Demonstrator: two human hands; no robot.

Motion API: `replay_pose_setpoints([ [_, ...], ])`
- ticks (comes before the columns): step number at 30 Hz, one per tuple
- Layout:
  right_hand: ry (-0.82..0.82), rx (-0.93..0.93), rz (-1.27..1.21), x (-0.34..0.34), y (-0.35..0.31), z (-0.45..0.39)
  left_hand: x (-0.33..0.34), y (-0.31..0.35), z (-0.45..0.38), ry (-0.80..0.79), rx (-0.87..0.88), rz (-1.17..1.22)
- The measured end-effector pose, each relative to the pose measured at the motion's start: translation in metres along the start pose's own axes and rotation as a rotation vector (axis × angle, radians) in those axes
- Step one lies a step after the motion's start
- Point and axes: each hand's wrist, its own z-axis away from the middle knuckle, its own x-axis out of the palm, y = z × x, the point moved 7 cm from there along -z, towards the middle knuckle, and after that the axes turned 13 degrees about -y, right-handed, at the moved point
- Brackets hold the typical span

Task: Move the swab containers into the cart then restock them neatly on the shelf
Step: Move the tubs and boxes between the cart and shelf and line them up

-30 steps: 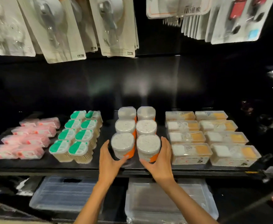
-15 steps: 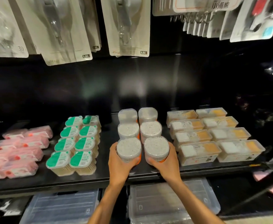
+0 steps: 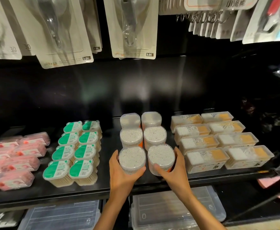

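Round clear swab containers with white swab tips and orange labels stand in two columns on the black shelf (image 3: 102, 186). My left hand (image 3: 121, 176) grips the front left container (image 3: 132, 157) from its left and front. My right hand (image 3: 174, 173) grips the front right container (image 3: 161, 156) from its right and front. Both containers are upright, side by side at the front of the columns. Behind them stand the middle pair (image 3: 142, 136) and the back pair (image 3: 140, 119).
Green-lidded swab boxes (image 3: 74, 150) sit left of the columns, pink packs (image 3: 14, 160) further left. Rectangular clear boxes with white and orange contents (image 3: 218, 143) fill the right side. Carded goods (image 3: 132, 27) hang overhead. Clear lidded bins (image 3: 174, 211) lie on the level below.
My hands went from touching the outer sides of the two front containers to wrapping around them, thumbs now across their fronts. The camera has moved closer and a little to the left.
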Motion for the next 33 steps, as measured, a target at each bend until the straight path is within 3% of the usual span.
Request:
replay_pose_setpoints([
  [7, -0.013, -0.006, 0.126, -0.023, -0.039, -0.070, -0.032, 0.017, -0.068, 0.017, -0.064, 0.029],
  [12, -0.089, 0.146, 0.256, -0.013, -0.024, -0.113, -0.021, -0.001, -0.112, -0.118, -0.199, -0.038],
  [22, -0.175, 0.220, 0.364, -0.011, -0.012, -0.124, -0.016, -0.009, -0.113, -0.146, -0.215, 0.094],
  [33, -0.199, 0.231, 0.300, -0.011, -0.012, -0.124, -0.015, -0.005, -0.112, -0.142, -0.206, 0.079],
])
